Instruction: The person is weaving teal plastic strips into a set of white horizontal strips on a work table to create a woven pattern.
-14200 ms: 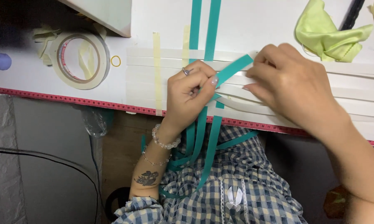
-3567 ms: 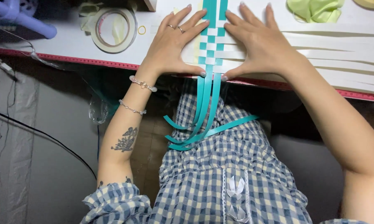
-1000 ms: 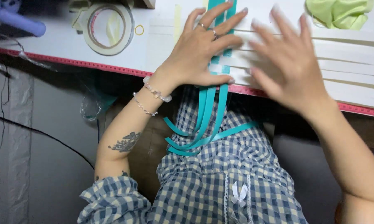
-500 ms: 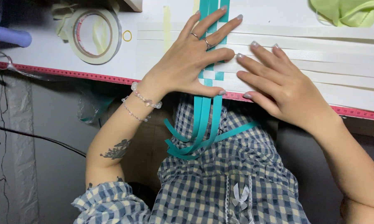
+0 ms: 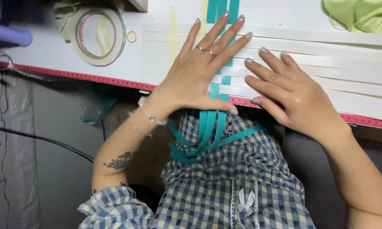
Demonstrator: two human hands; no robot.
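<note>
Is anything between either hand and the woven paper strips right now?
Nothing visible. The left hand lies flat on the teal strips and the right hand rests directly on the white strips.

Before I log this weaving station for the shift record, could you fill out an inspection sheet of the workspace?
Surface: white tabletop with a red ruled front edge.
Job's things: teal paper strips woven through white paper strips; teal ends hang over the edge.
Clutter: roll of pale tape, small yellow ring, lime-green cloth, purple plastic piece.
Hands: left hand and right hand lie flat, fingers spread, pressing the weave.
Cables: black cable below the table.
Surroundings: checked blue garment on the lap.
</note>
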